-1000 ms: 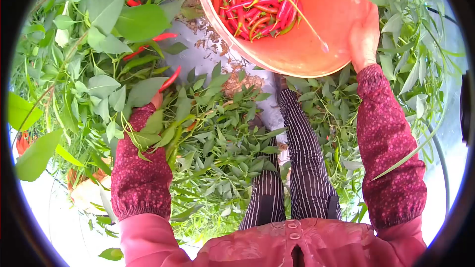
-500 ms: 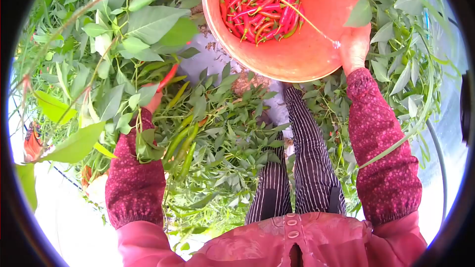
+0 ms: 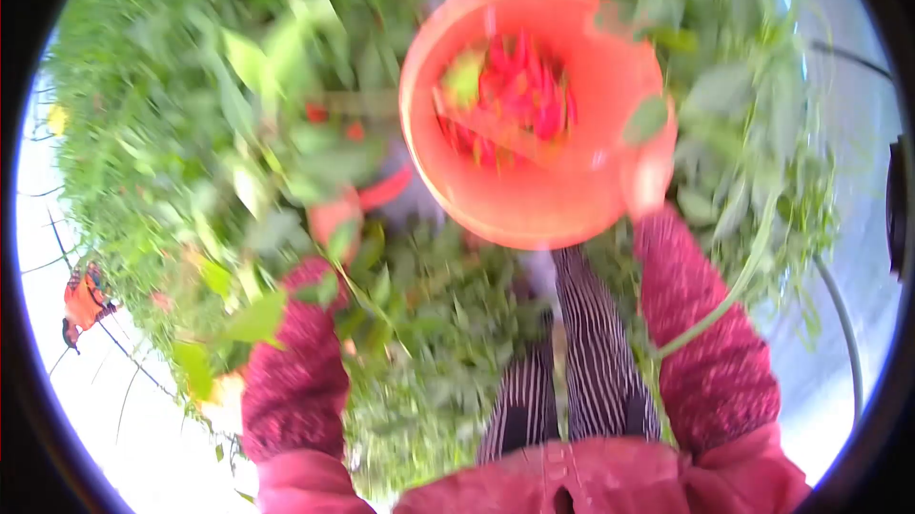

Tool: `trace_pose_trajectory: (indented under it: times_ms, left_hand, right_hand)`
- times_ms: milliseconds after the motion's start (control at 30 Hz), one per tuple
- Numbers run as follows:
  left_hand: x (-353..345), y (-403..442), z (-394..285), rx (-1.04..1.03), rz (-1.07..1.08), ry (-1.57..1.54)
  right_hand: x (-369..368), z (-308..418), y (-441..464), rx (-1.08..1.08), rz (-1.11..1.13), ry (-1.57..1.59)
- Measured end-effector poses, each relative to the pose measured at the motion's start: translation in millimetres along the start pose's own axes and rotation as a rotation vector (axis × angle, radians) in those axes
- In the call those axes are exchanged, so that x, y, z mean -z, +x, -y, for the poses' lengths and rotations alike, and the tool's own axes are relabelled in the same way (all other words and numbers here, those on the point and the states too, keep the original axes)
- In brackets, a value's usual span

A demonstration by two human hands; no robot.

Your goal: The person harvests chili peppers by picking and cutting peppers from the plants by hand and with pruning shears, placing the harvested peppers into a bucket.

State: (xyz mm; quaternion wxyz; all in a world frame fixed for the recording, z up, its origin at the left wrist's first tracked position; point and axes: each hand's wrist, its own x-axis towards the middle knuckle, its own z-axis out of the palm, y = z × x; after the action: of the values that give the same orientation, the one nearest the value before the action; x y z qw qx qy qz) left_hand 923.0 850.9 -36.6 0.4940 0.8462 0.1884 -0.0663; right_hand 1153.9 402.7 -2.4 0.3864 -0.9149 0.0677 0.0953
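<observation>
The left hand, left of the frame's middle and blurred, pinches a red chili pepper that points to the upper right; its separate fingers cannot be made out. The right hand, right of centre, clasps the lower right side of an orange bucket, whose open mouth faces the camera in the upper middle. Inside, a heap of red chili peppers lies toward the upper left, with a green leaf in front. Patterned dark red sleeves cover both forearms. Below the bucket, striped trousers run down between leafy plants. A hose curves along the right edge; at far left sits a small orange-and-dark shape, too blurred to name.
</observation>
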Motion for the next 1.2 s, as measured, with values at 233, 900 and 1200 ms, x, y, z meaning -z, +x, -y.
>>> trace_pose_trajectory:
  times_ms: [233, 900, 1200]
  left_hand:
    - [10, 28, -58, 0.113, 0.088, 0.551]
    - [83, 16, -156, -0.238, 0.318, 0.843]
    - [-20, 22, -320, 0.391, 0.404, -0.325]
  right_hand:
    - [-56, -92, -38, -0.045, 0.335, -0.560]
    - [-4, 17, -6, -0.010, 0.229, -0.336]
    - [-2, 45, -19, -0.405, -0.025, 0.264]
